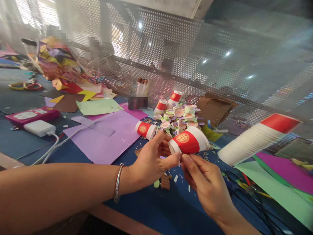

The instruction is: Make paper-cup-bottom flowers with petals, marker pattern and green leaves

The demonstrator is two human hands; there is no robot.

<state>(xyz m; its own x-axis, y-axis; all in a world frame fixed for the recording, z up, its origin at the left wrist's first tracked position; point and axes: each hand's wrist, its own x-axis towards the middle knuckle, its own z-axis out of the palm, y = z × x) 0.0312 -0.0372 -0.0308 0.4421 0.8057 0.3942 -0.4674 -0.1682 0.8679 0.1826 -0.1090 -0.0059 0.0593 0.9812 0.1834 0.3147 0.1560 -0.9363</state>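
Note:
A red and white paper cup (pixel 192 144) with a round gold emblem lies tilted between my hands, its wide end up and to the right. My left hand (pixel 150 158) is closed on it, fingers behind and thumb along its narrow base. The thumb and fingers of my right hand (pixel 204 178) pinch at the lower edge of that base, and hide part of it. Just behind, another paper cup (pixel 146 129) lies on its side. Further back is a heap of cut round cup pieces (pixel 179 119) with green and purple paper bits.
A tall stack of paper cups (pixel 254 140) leans at the right. Purple paper (pixel 107 140), a pink power strip (pixel 31 116) with a white charger (pixel 39 128), and scissors (pixel 25 86) lie left. Folded cardboard (pixel 215 107) stands by the perforated screen (pixel 137 42). Black cables (pixel 256 202) lie right.

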